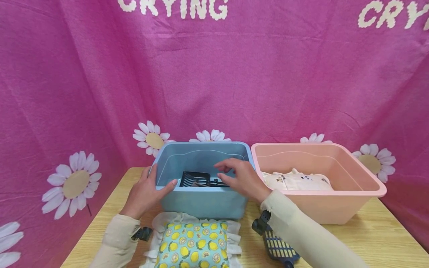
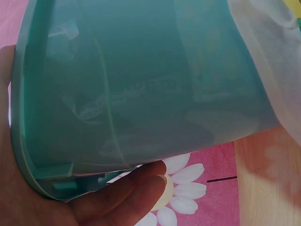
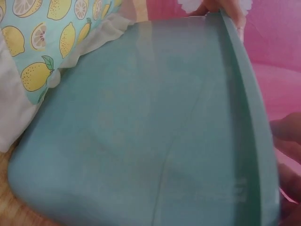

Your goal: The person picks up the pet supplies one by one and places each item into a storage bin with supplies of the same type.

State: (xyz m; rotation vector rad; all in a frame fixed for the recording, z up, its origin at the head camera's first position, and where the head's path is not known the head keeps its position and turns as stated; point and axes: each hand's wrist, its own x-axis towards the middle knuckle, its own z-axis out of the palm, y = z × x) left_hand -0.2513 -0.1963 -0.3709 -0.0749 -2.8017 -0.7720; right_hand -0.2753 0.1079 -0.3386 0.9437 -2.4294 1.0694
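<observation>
Left hand (image 1: 144,191) grips blue tub (image 1: 204,204) near tabletop (image 1: 365,238) back-left corner, seemingly to steady it. Right hand (image 1: 242,178), empty, thumb and fingers apart, above black slotted scoop (image 1: 202,175) lying inside.

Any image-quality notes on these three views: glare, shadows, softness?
Head: evenly lit, lemon cushion pattern legible; left wrist: dim, faint reflections on the blue bin, shadow across part of the table; right wrist: hazy and soft, right-hand fingers dark and cut off by the frame edge.
</observation>
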